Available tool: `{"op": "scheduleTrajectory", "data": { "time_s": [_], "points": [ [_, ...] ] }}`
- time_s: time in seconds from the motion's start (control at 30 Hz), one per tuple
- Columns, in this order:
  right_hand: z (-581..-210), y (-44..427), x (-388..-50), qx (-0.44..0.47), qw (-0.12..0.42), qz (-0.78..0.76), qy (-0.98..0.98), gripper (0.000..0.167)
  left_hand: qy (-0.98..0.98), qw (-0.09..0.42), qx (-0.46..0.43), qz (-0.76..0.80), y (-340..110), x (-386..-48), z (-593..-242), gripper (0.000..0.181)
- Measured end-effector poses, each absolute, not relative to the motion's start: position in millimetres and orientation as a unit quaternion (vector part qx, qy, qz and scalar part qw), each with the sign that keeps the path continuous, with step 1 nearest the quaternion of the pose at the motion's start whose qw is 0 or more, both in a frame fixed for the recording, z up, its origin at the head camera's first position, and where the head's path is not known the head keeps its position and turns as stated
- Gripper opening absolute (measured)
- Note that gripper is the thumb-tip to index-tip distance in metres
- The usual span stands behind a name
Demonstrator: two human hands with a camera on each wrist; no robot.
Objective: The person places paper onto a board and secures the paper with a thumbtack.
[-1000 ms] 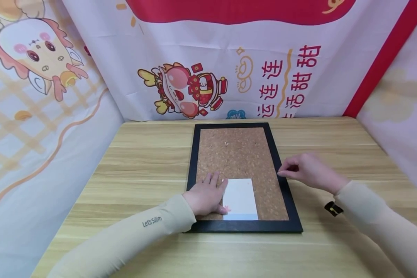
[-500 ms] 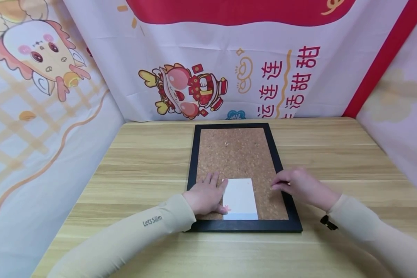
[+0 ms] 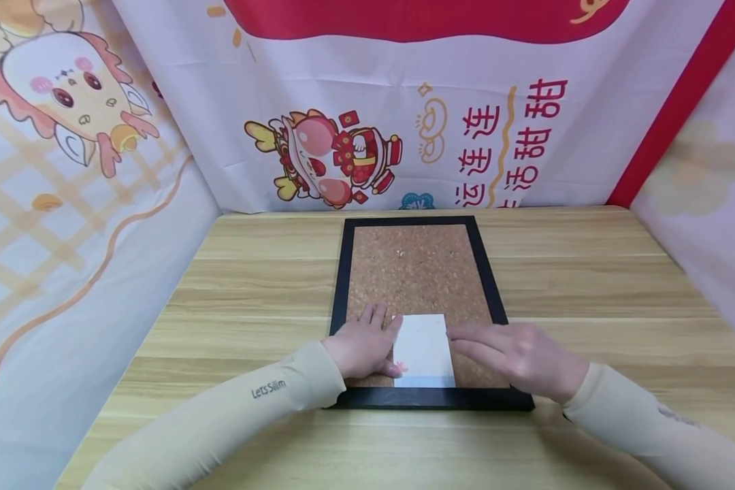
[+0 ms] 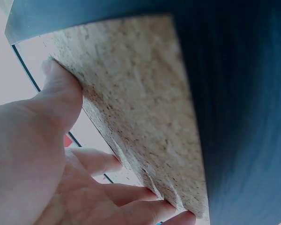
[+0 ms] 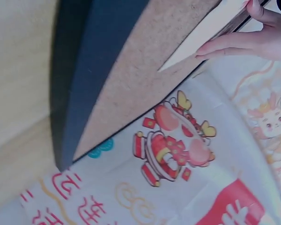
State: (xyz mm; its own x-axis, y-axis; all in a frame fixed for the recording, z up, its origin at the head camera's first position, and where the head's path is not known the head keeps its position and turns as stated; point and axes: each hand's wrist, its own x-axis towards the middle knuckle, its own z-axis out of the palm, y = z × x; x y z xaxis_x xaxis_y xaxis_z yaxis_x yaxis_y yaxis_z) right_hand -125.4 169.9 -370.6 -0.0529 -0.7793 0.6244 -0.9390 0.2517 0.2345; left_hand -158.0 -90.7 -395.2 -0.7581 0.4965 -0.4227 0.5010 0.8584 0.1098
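A white card (image 3: 419, 344) with a pink mark and a pale blue lower band lies on the black-framed cork board (image 3: 416, 272). My left hand (image 3: 361, 347) rests with spread fingers over the card's left edge and the cork; the left wrist view shows this hand (image 4: 51, 159) with thumb and fingertips against the board. My right hand (image 3: 520, 354) reaches across the frame's right side, its fingertips close together at the card's right edge. Whether something tiny is between them is hidden. The right wrist view shows the left hand (image 5: 257, 42) at the card (image 5: 192, 42).
Two small shiny bits (image 3: 401, 253) are on the upper cork. The board lies on a wooden table (image 3: 257, 286). Printed cloth (image 3: 318, 75) hangs behind the table, and more cloth lines both sides.
My right hand has come left and down from beside the frame's right edge to the card's right edge, and its fingers look straighter. My left hand has stayed in place.
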Motion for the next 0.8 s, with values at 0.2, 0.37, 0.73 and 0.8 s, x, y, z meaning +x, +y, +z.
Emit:
{"op": "scheduleTrajectory", "data": {
  "time_s": [0.2, 0.37, 0.73, 0.8],
  "points": [
    [-357, 153, -123, 0.653, 0.457, 0.105, -0.595, 0.028, 0.939, 0.22, 0.266, -0.012, -90, -157, -396, 0.094],
    [-346, 143, -121, 0.689, 0.49, 0.097, -0.525, 0.026, 0.938, 0.217, 0.269, -0.016, -90, -157, -396, 0.092],
    [-348, 143, -125, 0.69, 0.476, 0.088, -0.538, 0.029, 0.938, 0.218, 0.268, -0.011, -88, -156, -393, 0.092],
    [-351, 146, -127, 0.686, 0.464, 0.085, -0.554, 0.03, 0.938, 0.219, 0.268, -0.012, -88, -156, -392, 0.092]
  ]
}}
